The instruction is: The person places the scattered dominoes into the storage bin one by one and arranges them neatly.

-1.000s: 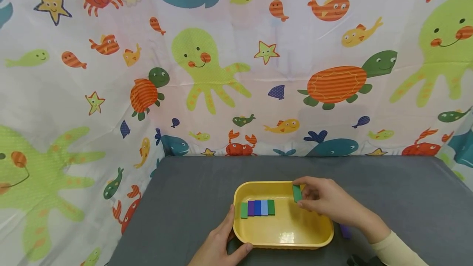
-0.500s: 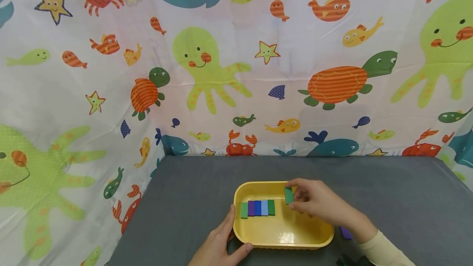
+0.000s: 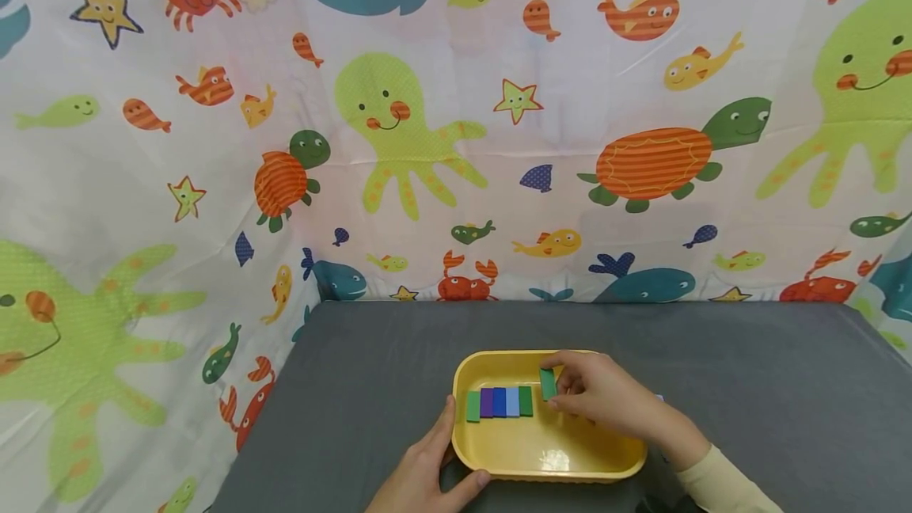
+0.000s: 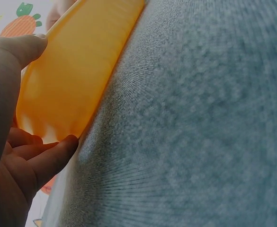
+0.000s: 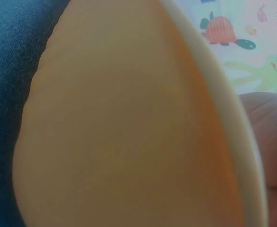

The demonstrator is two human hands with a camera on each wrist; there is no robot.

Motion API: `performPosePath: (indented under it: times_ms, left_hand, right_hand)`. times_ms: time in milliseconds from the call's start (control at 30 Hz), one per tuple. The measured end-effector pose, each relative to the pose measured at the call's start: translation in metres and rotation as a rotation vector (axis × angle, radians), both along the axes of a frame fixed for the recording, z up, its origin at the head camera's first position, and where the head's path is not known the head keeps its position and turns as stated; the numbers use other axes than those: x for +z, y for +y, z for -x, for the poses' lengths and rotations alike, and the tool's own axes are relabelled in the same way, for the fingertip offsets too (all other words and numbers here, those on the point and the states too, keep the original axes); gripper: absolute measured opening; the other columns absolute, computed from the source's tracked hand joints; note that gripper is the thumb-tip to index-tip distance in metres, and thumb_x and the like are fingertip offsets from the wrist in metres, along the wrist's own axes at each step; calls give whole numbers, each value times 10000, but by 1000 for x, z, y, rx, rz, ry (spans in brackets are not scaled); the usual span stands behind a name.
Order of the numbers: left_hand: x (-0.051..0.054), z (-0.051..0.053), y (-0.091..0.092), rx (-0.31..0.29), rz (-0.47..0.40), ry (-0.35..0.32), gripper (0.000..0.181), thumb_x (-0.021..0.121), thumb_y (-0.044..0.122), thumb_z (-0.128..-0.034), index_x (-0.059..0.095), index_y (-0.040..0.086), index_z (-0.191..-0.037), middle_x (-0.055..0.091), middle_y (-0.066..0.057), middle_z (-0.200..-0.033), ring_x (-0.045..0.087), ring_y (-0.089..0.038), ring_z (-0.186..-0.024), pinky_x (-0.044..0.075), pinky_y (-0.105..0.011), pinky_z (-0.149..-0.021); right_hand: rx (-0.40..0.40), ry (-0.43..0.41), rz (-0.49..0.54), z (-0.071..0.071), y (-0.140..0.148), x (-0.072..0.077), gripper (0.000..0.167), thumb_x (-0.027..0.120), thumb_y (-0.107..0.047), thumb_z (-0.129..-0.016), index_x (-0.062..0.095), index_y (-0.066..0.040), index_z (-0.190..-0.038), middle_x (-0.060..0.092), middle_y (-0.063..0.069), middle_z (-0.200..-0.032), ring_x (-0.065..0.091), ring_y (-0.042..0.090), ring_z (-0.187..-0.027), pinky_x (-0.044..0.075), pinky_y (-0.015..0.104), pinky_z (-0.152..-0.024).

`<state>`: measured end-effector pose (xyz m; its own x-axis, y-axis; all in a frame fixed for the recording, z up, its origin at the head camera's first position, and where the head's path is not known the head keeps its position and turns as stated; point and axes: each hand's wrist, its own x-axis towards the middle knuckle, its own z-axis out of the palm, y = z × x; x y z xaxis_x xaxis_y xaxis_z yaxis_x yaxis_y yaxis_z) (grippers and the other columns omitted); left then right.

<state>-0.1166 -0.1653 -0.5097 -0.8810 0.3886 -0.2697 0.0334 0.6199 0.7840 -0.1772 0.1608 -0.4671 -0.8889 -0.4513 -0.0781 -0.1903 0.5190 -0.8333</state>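
Note:
My right hand (image 3: 606,396) pinches a green tile (image 3: 547,384) between thumb and fingers, above the right half of a yellow plastic tray (image 3: 552,476). Inside the tray, to the left of that hand, several tiles lie side by side in a row, from a light green tile (image 3: 473,407) through purple and blues to a dark green tile (image 3: 526,401). With thumb on the near rim and fingers on the left side, my left hand (image 3: 420,465) grips the tray's near left corner. The left wrist view shows its thumb and fingers on the orange-looking wall (image 4: 72,71). The right wrist view shows mostly tray wall (image 5: 114,109).
Under the tray is a grey cloth-covered table (image 3: 342,386). A small bluish piece (image 3: 659,397) shows past my right wrist on the table. A dark object (image 3: 670,504) sits by the right sleeve. Behind hangs a sea-animal curtain (image 3: 456,125).
My right hand has moved left and slightly down with the green tile, closer to the row. The purple tile right of the tray is now mostly hidden by the wrist. The left hand stays put.

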Motion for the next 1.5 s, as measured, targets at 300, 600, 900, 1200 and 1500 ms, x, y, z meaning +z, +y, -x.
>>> performPosePath:
  times_ms: [300,600,900,1200,1500]
  left_hand:
    - [-2,1,0,-3,-9,-15,1179,745,688,-955,119,109,-1768,298,-108,-1779,455,-338,-1547,515,-544,-1133]
    - [-2,2,0,-2,-16,-21,1176,752,683,-953,127,110,-1768,301,-106,-1777,458,-328,-1546,525,-522,-1125]
    - [-1,1,0,3,-30,-20,1175,750,688,-952,122,124,-1770,293,-90,-1781,451,-312,-1551,528,-486,-1126]
    - [0,0,1,11,-19,-25,1181,754,695,-943,124,138,-1772,293,-68,-1782,458,-296,-1548,524,-489,-1131]
    - [1,-1,0,17,-19,-35,1185,763,695,-935,112,172,-1776,282,-38,-1787,454,-286,-1550,517,-500,-1139]
  right_hand:
    - [-34,-14,-23,2,-7,-4,513,864,-128,-954,666,20,-1404,676,10,-846,627,212,-654,545,295,-532]
    - [-40,-14,-32,2,-11,-3,498,877,-85,-930,681,25,-1374,662,17,-816,612,210,-657,519,284,-543]
    - [-29,-11,-60,5,-13,-8,484,899,-123,-916,703,3,-1340,666,1,-761,607,190,-620,504,279,-534]
    - [-2,-6,-73,9,-18,-13,455,902,-117,-912,717,0,-1311,672,-12,-748,601,168,-580,486,268,-517]
    - [0,-21,-71,9,-19,-16,439,911,-97,-896,726,2,-1282,673,-1,-756,614,200,-590,501,271,-520]
